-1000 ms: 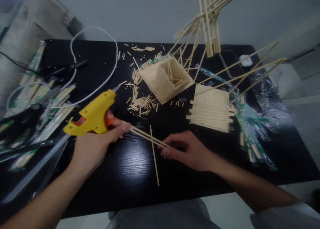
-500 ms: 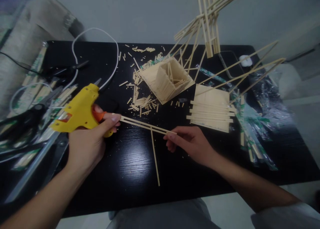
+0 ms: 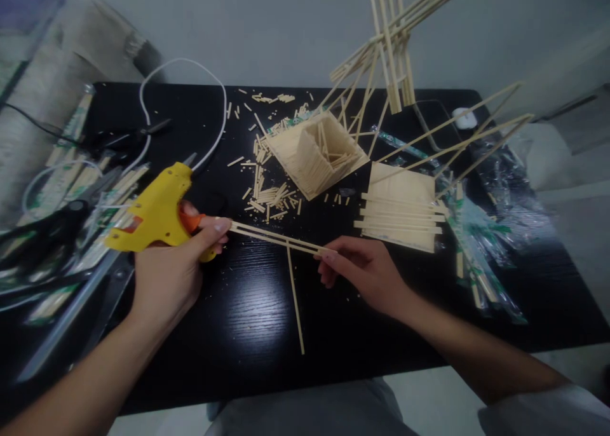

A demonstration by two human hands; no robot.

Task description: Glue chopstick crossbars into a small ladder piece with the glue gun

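My left hand (image 3: 178,264) is closed around a yellow glue gun (image 3: 159,207) with an orange trigger, its nozzle pointing up and away. The same hand's thumb and fingertips pinch the left end of a pair of thin wooden sticks (image 3: 271,237), joined side by side with a narrow gap. At their right end, my right hand (image 3: 359,267) pinches them between thumb and fingers. Below the pair, a single wooden stick (image 3: 295,302) slants toward me; whether it touches the pair I cannot tell.
A wooden stick box on a square base (image 3: 324,156) stands mid-table, with cut stick pieces (image 3: 271,194) beside it. Right of it, several sticks lie across a flat wooden panel (image 3: 403,182). Scissors (image 3: 71,213) and wrapped chopsticks lie left; plastic wrappers (image 3: 490,232) lie right. A tall stick frame (image 3: 391,48) rises behind.
Both hands keep their grip on the stick pair. The view has shifted slightly, and the right fingertips sit a little nearer the left hand along the sticks.
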